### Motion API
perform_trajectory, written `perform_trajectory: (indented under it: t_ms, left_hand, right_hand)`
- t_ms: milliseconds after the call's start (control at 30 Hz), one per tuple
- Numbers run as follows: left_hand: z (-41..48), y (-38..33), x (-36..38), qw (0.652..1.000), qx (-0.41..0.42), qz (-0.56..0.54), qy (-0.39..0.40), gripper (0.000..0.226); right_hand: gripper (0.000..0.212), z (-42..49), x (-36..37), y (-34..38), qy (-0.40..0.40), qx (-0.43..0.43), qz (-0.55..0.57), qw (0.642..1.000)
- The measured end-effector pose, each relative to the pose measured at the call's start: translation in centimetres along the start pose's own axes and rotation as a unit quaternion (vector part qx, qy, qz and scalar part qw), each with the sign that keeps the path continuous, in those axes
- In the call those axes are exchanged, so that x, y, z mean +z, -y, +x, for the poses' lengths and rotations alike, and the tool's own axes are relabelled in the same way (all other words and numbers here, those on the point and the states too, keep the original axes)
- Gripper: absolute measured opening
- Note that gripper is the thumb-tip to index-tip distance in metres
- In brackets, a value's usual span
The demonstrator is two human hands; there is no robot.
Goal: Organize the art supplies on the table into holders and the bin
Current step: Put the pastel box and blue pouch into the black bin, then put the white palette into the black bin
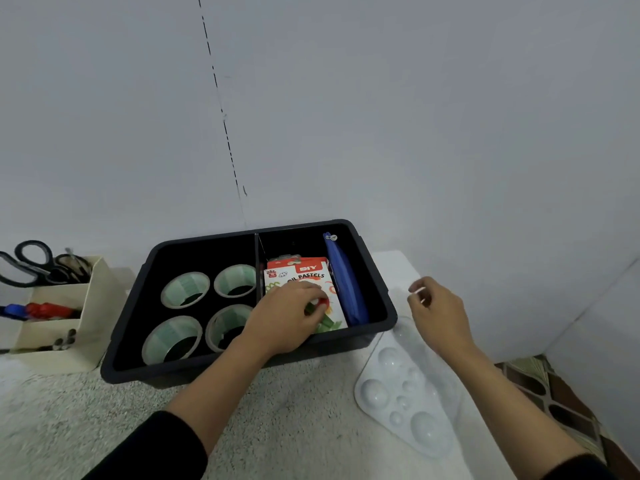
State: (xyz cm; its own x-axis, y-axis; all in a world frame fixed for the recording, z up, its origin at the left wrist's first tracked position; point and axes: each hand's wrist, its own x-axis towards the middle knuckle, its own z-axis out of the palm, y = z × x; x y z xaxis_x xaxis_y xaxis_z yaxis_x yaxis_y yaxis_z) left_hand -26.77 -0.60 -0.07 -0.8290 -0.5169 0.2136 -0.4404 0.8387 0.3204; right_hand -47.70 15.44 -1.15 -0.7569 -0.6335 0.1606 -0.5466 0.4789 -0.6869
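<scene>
While the right hand [437, 306] hovers relaxed above the bench [294, 410], fingers loosely curled and nothing visible in them, the white paint palette [398, 389] lies flat just below and nearer than it, partly under the right forearm. The palette's long axis runs near to far, with its far tip just beside the near right corner of the black bin [242, 371]. That makes the right hand plainly the nearer one for it, and the hand would have to draw back and down to reach it.

Bare bench lies between the forearms, and the bench edge falls away close on the palette's right.

Inside the bin's right compartment the left hand [287, 313] rests on the oil pastels box [301, 271] with bent fingers; whether it grips or only presses cannot be told. A blue pouch [346, 282] stands on edge between box and bin wall, so little room is left there. Four tape rolls [180, 287] fill the left compartment. Farther left, a cream holder [59, 337] carries scissors [31, 258].
</scene>
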Motion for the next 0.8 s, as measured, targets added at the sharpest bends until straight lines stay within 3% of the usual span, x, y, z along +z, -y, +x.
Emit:
perform_trajectory:
  t_ms: [133,200,333,467,633,800]
  left_hand:
    - [-0.2,0.1,0.2,1.0,-0.004,0.0,-0.018,0.029]
    - [-0.2,0.0,0.2,1.0,-0.007,0.004,-0.022,0.028]
    - [-0.1,-0.1,0.3,1.0,-0.013,0.004,-0.013,0.027]
    - [-0.1,-0.1,0.4,1.0,-0.016,0.01,-0.009,0.027]
    - [-0.2,-0.2,0.4,1.0,-0.021,0.008,-0.016,0.026]
    - [0.0,-0.1,0.4,1.0,-0.018,-0.003,-0.015,0.027]
  right_hand:
    - [0.078,-0.7,0.2,-3.8,0.203,0.033,-0.198,0.958]
    - [0.095,-1.0,0.2,-4.2,0.222,0.012,-0.25,0.942]
    - [0.093,-0.3,-0.1,-4.4,0.204,0.0,-0.262,0.943]
    - [0.102,0.4,-0.4,-4.0,0.239,0.048,-0.182,0.953]
    - [0.061,-0.1,-2.9,-1.8,0.232,0.002,-0.081,0.969]
    - [0.041,-0.6,-6.2,1.1,0.276,-0.092,-0.036,0.956]
